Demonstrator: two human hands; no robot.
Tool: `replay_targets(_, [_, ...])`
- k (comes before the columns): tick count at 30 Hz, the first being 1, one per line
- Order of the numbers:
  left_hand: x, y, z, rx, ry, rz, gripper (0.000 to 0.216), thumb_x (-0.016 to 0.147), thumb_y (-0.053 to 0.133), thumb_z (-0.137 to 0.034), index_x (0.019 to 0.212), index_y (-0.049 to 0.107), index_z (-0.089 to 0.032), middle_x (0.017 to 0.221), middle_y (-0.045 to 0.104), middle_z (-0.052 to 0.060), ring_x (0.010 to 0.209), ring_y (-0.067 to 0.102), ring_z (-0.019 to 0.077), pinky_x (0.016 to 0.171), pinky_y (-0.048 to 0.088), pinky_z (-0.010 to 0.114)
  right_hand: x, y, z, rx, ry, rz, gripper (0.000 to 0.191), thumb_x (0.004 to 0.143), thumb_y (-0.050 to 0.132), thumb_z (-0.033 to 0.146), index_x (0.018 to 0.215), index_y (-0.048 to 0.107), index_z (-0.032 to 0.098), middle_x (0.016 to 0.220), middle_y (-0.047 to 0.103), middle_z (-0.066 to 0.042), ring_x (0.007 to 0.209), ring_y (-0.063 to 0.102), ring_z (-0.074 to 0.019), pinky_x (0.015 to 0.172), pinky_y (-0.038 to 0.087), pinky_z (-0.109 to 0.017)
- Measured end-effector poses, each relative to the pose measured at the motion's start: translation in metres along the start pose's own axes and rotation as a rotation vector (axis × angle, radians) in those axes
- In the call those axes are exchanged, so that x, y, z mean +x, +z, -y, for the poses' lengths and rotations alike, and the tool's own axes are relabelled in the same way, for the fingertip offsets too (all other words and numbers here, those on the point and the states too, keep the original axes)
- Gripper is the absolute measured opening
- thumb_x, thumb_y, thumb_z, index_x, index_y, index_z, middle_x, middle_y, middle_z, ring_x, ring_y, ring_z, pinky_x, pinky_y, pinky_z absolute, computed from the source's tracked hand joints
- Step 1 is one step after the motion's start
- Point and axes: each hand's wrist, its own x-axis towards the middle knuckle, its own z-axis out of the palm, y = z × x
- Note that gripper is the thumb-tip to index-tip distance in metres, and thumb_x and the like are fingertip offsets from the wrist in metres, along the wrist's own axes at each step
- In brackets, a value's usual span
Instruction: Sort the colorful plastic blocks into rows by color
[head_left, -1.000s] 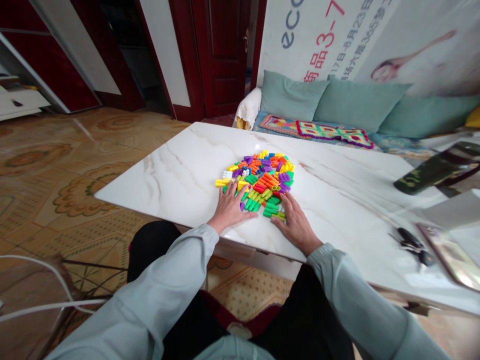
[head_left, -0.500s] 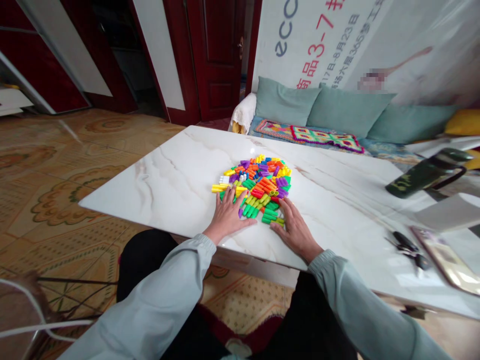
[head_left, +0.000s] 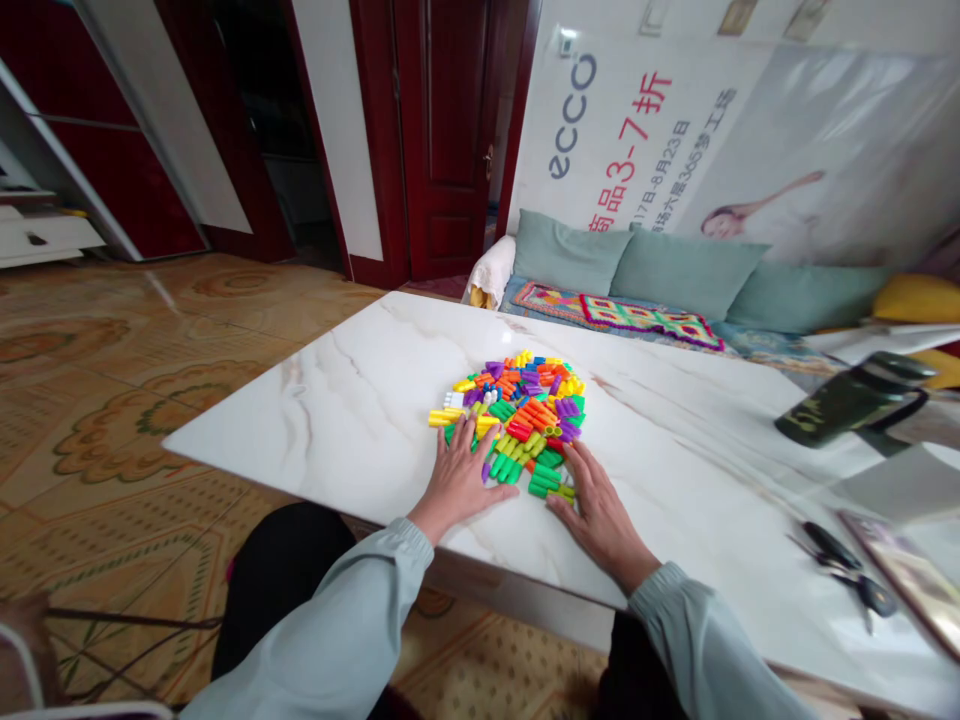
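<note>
A heap of colourful plastic building blocks (head_left: 534,412), shaped like short joined tubes, lies on the white marbled table (head_left: 300,400). My left hand (head_left: 461,480) rests at the near left edge of the heap, fingers spread over yellow and green blocks. On the near right edge, my right hand (head_left: 600,505) lies with its fingers stretched beside a green block (head_left: 545,483) and a small yellow-green one. Neither hand grips a block. The blocks under my left fingers are partly hidden.
To the right a dark green flask (head_left: 851,402) lies on its side. Nearer are keys (head_left: 847,570) and a phone (head_left: 900,565) at the table's right side. Behind the table stands a sofa with green cushions (head_left: 686,275). Tiled floor (head_left: 112,400) shows at left.
The camera view has tilted up, so the table and blocks appear lower in the picture. Both hands keep nearly the same place at the heap.
</note>
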Motion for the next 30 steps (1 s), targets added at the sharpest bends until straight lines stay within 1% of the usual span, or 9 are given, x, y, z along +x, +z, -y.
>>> replay_targets(5, [0.000, 0.000, 0.000, -0.029, 0.004, -0.016, 0.091, 0.075, 0.066, -0.062, 0.150, 0.030, -0.025, 0.159, 0.021, 0.018, 0.146, 0.017, 0.0403, 0.113, 0.016, 0.066, -0.001, 0.000, -0.001, 0.032, 0.009, -0.026, 0.073, 0.092, 0.052, 0.046, 0.153, 0.017, 0.026, 0.158, 0.024, -0.012, 0.144, 0.027, -0.0323, 0.114, 0.033, -0.056])
replay_targets(10, [0.000, 0.008, 0.001, -0.062, 0.025, -0.074, 0.079, 0.079, 0.069, -0.048, 0.146, 0.037, -0.023, 0.159, 0.019, 0.018, 0.147, 0.014, 0.0405, 0.114, 0.015, 0.066, -0.001, 0.010, -0.001, 0.100, 0.084, -0.052, 0.063, 0.094, 0.050, 0.036, 0.151, 0.024, 0.027, 0.157, 0.026, -0.011, 0.142, 0.033, -0.0289, 0.113, 0.037, -0.051])
replay_targets(15, [-0.002, 0.008, 0.010, -0.127, 0.011, -0.143, 0.078, 0.081, 0.066, -0.053, 0.147, 0.036, -0.025, 0.160, 0.017, 0.016, 0.147, 0.011, 0.0395, 0.115, 0.018, 0.063, 0.008, 0.030, 0.010, 0.221, 0.138, -0.197, 0.058, 0.091, 0.054, 0.037, 0.145, 0.035, 0.024, 0.153, 0.032, -0.013, 0.140, 0.037, -0.0297, 0.109, 0.041, -0.051])
replay_targets(18, [0.002, 0.002, 0.030, -0.131, -0.175, -0.222, 0.077, 0.085, 0.055, -0.058, 0.150, 0.030, -0.024, 0.160, 0.018, 0.015, 0.148, 0.010, 0.0387, 0.115, 0.015, 0.062, 0.021, 0.028, 0.002, 0.251, 0.225, -0.316, 0.054, 0.092, 0.052, 0.044, 0.141, 0.040, 0.024, 0.151, 0.037, -0.012, 0.139, 0.038, -0.0287, 0.111, 0.037, -0.051])
replay_targets(20, [0.014, 0.000, 0.045, -0.153, -0.360, -0.199, 0.080, 0.086, 0.050, -0.061, 0.150, 0.029, -0.020, 0.158, 0.023, 0.019, 0.147, 0.014, 0.0407, 0.115, 0.016, 0.062, 0.036, 0.021, -0.017, 0.243, 0.317, -0.391, 0.053, 0.093, 0.048, 0.050, 0.138, 0.045, 0.022, 0.151, 0.039, -0.012, 0.139, 0.037, -0.0284, 0.113, 0.033, -0.051])
replay_targets(22, [0.032, 0.002, 0.055, -0.196, -0.456, -0.138, 0.082, 0.086, 0.046, -0.064, 0.150, 0.029, -0.016, 0.156, 0.027, 0.021, 0.146, 0.019, 0.0406, 0.115, 0.018, 0.060, 0.059, 0.017, -0.044, 0.241, 0.406, -0.444, 0.060, 0.092, 0.043, 0.057, 0.137, 0.048, 0.018, 0.150, 0.039, -0.015, 0.139, 0.035, -0.0304, 0.115, 0.028, -0.052])
replay_targets(24, [0.053, 0.009, 0.058, -0.234, -0.457, -0.103, 0.080, 0.085, 0.044, -0.065, 0.149, 0.032, -0.017, 0.155, 0.031, 0.020, 0.145, 0.023, 0.0380, 0.116, 0.019, 0.057, 0.087, 0.018, -0.070, 0.260, 0.490, -0.436, 0.072, 0.090, 0.040, 0.063, 0.140, 0.044, 0.012, 0.152, 0.035, -0.019, 0.143, 0.028, -0.0329, 0.116, 0.023, -0.053])
replay_targets(26, [0.073, 0.017, 0.056, -0.257, -0.429, -0.116, 0.077, 0.085, 0.044, -0.064, 0.146, 0.037, -0.018, 0.153, 0.035, 0.019, 0.144, 0.027, 0.0355, 0.117, 0.019, 0.055, 0.111, 0.025, -0.088, 0.290, 0.545, -0.364, 0.078, 0.089, 0.037, 0.065, 0.144, 0.038, 0.011, 0.152, 0.035, -0.019, 0.144, 0.026, -0.0335, 0.116, 0.019, -0.056])
replay_targets(30, [0.097, 0.026, 0.055, -0.329, -0.399, -0.206, 0.067, 0.086, 0.044, -0.063, 0.135, 0.051, -0.018, 0.145, 0.047, 0.017, 0.139, 0.038, 0.0329, 0.117, 0.023, 0.053, 0.136, 0.043, -0.095, 0.309, 0.519, -0.188, 0.075, 0.089, 0.035, 0.066, 0.144, 0.040, 0.016, 0.148, 0.043, -0.016, 0.141, 0.034, -0.0320, 0.117, 0.012, -0.058])
